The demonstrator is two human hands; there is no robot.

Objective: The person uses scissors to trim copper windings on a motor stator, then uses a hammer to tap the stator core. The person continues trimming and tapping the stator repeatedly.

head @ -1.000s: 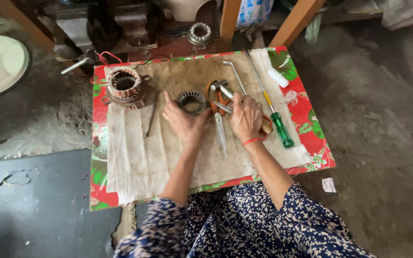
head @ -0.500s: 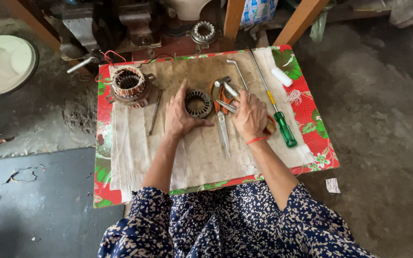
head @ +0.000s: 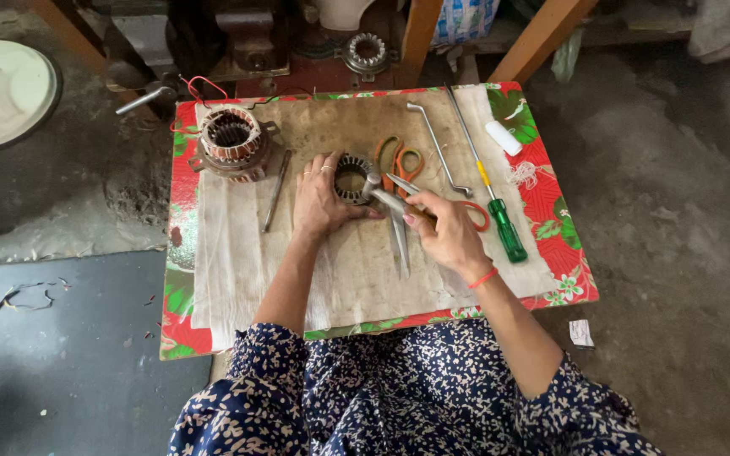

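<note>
**Steadying a small stator ring while a hammer comes to its rim**

I look down on a low desk (head: 213,279) covered with a pale cloth over a red flowered sheet. My left hand (head: 318,201) lies over the left side of a small metal stator ring (head: 351,177), which sits flat on the cloth at the middle of the desk, toward the far side. The fingers of that hand are curled around the ring's near-left edge, pressing it down. My right hand (head: 445,232) has its fingers closed around the handle of a small hammer (head: 382,192), whose head is at the ring's right rim; I cannot tell whether it touches.

Just right of the ring lie orange-handled scissors (head: 399,160), and long pliers (head: 400,241) lie under the hammer handle. Further right are a bent rod (head: 437,145) and a green screwdriver (head: 500,215). A wound stator (head: 231,139) with copper coils stands at the far left, with a thin punch (head: 276,190) beside it.

To do this well, I judge the ring should stay flat and firmly pinned, my left fingertips should keep off the rim where the head lands, and the taps should be light and square.
</note>
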